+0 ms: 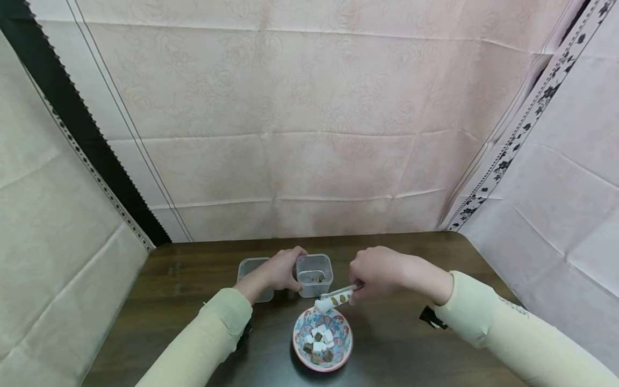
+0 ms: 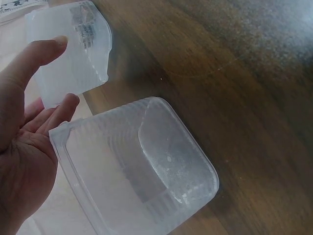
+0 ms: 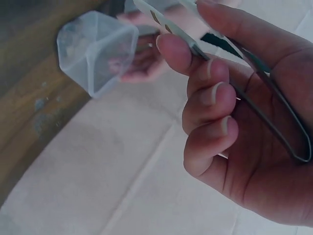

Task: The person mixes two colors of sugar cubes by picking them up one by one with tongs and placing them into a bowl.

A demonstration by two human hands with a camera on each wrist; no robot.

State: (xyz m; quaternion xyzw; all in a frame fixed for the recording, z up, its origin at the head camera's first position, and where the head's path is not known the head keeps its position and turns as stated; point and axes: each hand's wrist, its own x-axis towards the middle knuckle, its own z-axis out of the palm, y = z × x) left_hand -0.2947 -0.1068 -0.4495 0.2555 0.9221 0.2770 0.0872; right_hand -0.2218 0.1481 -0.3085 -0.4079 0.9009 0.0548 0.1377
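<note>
My left hand (image 1: 280, 270) holds the side of a clear plastic container (image 1: 314, 262), thumb at one side and fingers at the other. A few small dark pieces lie at its bottom. My right hand (image 1: 379, 271) grips metal tongs (image 3: 274, 115) with white, leaf-patterned ends. The tong tips are over the far rim of a patterned bowl (image 1: 347, 349); whether they pinch anything is too small to tell. Inside the bowl are several white cubes (image 1: 318, 347) and brownish-green cubes (image 1: 328, 356).
A second clear container (image 2: 132, 166) stands left of the held one, partly behind the left hand in the head view. Everything stands on a dark wooden table (image 1: 193, 322). Pale patterned cloth (image 1: 290, 118) hangs behind the table and at both sides.
</note>
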